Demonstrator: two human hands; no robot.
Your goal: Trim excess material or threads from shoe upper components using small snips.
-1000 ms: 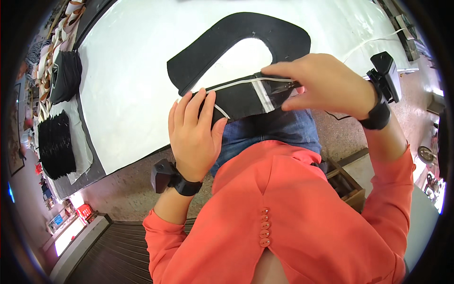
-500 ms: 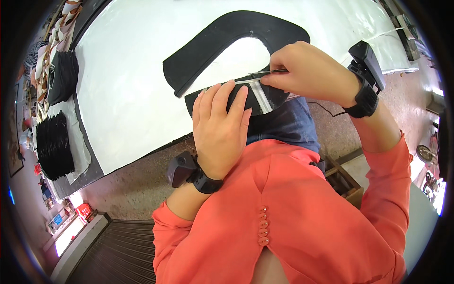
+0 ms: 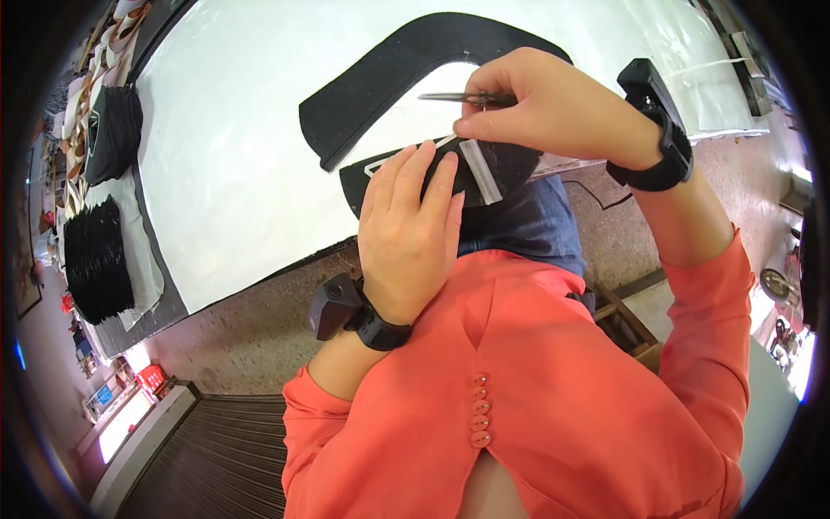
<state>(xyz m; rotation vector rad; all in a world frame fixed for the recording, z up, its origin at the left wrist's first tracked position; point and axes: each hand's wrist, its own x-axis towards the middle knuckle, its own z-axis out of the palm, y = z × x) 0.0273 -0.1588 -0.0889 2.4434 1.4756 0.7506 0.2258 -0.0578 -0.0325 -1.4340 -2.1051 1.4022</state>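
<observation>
A curved, U-shaped black piece of material lies on the white-covered table, its near arm at the table edge by my jeans. My left hand rests on that near arm with fingers stretched out, pressing it down. Thin white strip shows beside these fingers, and a wider whitish band crosses the black piece to their right. Above the near arm, my right hand is closed around small scissors, their slim metal blades pointing left. The scissors' handles are mostly hidden by the fingers.
A stack of black pieces and a black bundle lie along the table's left side. The white table cover runs under the work. A wooden frame stands below on the right.
My right hand has lifted the scissors up and left, away from the black piece's near arm. The left hand stays on the piece, nearly still.
</observation>
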